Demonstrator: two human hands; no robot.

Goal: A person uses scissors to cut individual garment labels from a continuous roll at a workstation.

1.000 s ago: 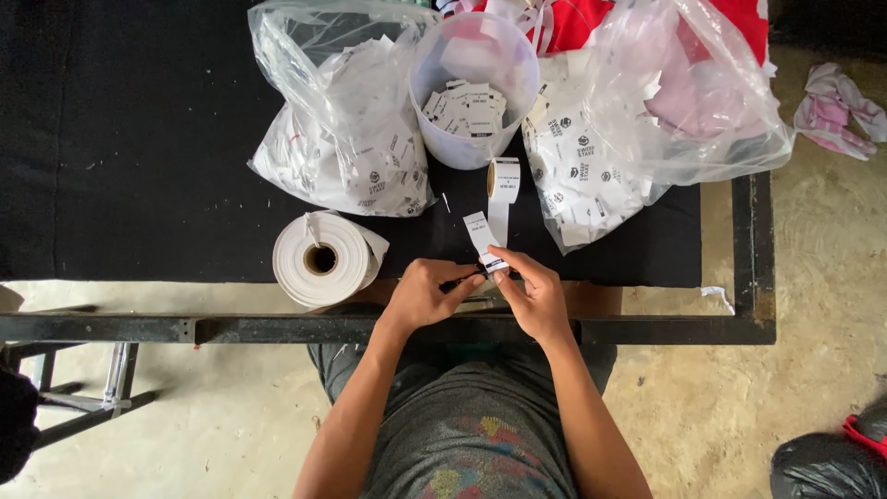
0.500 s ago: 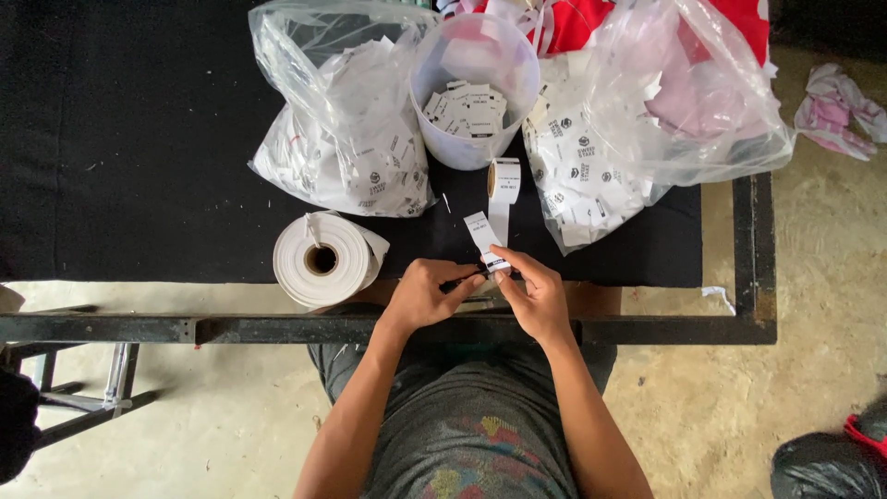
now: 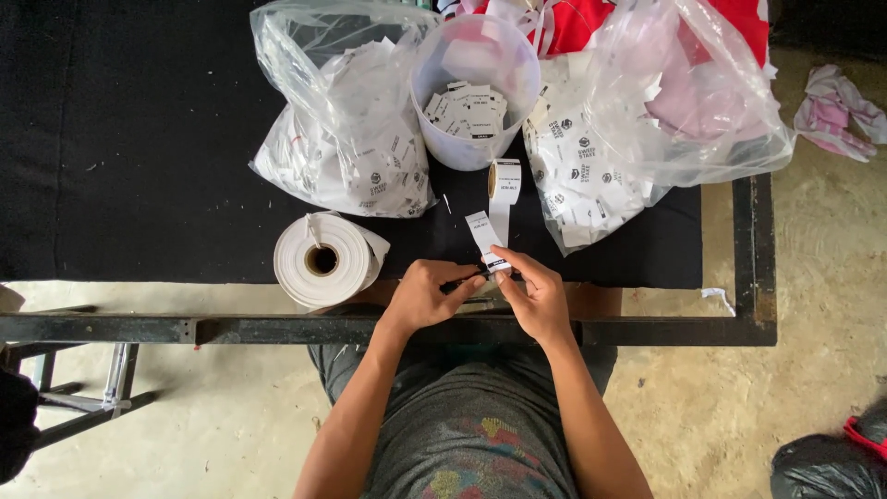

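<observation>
So 2 hands [image 3: 427,296] [image 3: 539,296] pinch 1 label strip [image 3: 485,236] w/ 2 bags [image 3: 346,120] nearby

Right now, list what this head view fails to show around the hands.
- What the left hand grips: a dark bit, hidden by its fingers.
- Lower end of the label strip: covered by the right hand.
- Red cloth: cut off by the top edge.
- Left plastic bag: labels blurred by film.
</observation>
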